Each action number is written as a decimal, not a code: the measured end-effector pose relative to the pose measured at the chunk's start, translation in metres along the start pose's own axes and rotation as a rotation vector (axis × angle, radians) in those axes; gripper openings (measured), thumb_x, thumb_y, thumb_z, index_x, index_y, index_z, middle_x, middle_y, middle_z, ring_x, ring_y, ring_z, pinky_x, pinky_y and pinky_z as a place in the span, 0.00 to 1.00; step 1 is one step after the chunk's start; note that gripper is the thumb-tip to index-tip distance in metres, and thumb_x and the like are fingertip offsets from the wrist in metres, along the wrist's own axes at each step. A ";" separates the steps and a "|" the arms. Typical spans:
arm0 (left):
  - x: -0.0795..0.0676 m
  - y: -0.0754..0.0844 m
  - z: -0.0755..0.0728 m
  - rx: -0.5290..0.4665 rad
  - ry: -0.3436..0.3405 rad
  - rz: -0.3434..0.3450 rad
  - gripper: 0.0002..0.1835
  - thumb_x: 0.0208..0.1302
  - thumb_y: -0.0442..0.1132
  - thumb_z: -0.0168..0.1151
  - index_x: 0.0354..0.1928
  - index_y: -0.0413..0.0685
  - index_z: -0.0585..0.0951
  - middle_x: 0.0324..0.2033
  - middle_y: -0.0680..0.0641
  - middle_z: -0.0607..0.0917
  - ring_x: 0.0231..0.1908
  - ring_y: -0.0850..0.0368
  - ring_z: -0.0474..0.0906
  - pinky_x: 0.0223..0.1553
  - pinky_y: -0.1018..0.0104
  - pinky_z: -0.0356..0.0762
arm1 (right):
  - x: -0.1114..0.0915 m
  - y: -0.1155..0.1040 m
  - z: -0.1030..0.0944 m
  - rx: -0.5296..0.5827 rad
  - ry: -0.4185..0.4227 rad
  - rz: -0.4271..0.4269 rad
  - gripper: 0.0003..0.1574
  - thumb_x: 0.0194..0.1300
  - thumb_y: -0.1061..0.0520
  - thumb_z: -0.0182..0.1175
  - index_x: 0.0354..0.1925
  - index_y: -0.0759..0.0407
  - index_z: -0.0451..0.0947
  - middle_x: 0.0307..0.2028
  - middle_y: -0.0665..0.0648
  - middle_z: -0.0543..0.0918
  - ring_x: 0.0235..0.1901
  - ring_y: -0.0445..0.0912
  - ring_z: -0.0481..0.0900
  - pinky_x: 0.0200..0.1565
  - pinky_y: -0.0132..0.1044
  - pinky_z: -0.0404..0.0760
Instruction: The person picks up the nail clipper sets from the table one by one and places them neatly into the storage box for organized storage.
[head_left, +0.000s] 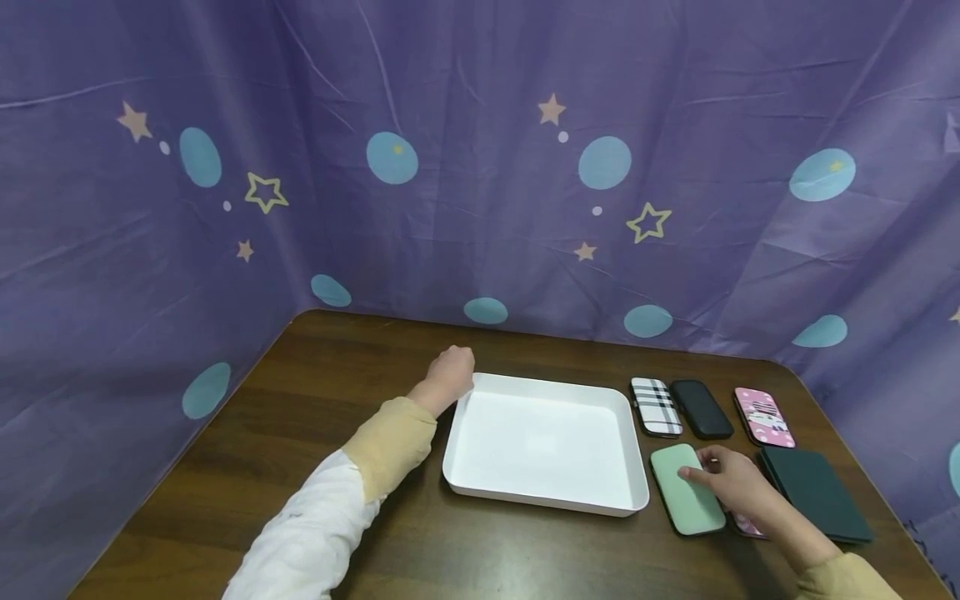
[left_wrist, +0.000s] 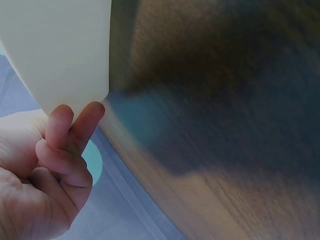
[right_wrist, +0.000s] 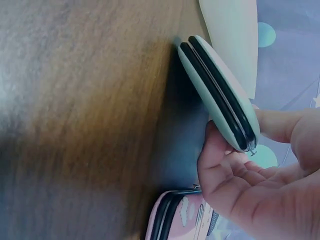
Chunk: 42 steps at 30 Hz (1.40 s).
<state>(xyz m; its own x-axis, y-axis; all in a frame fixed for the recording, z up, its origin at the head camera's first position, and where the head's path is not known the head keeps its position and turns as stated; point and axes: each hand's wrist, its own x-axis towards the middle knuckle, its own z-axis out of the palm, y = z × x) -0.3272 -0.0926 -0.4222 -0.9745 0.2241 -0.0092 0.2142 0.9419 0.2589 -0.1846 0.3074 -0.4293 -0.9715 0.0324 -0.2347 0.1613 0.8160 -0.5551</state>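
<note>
Your right fingers (head_left: pixel 702 477) pinch the mint case (head_left: pixel 686 496), your left fingers (left_wrist: pixel 59 127) the white tray (head_left: pixel 540 442); the pink case (head_left: pixel 763 417) beyond has unreadable markings

The head view faces forward and down; near wrist views share its tray (head_left: pixel 543 442).

Slim cases, five: one plaid case (head_left: pixel 657 407), one black case (head_left: pixel 701 408), one mint-green case (head_left: pixel 686 490), two pink cases (head_left: pixel 764 417) (the second only partly visible). White tray (head_left: pixel 547 450), one. Dark green flat article (head_left: pixel 817 493), one. Wooden counter (head_left: pixel 337 367), one. Yellow outlined stars (head_left: pixel 251 193) on the purple curtain (head_left: pixel 480 50), two.
</note>
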 end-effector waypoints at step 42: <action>0.001 0.002 0.000 0.019 -0.031 -0.037 0.08 0.59 0.25 0.54 0.29 0.40 0.81 0.26 0.44 0.82 0.23 0.55 0.75 0.21 0.62 0.74 | -0.001 -0.065 -0.013 0.569 -0.071 -0.025 0.43 0.68 0.45 0.54 0.64 0.76 0.53 0.42 0.57 0.77 0.34 0.41 0.80 0.36 0.38 0.82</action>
<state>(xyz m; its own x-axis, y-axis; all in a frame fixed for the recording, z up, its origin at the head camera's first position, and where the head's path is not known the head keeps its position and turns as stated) -0.3279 -0.0908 -0.4215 -0.9793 0.1967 -0.0484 0.1798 0.9540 0.2397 -0.1967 0.2618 -0.3822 -0.9655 -0.0379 -0.2576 0.2250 0.3764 -0.8987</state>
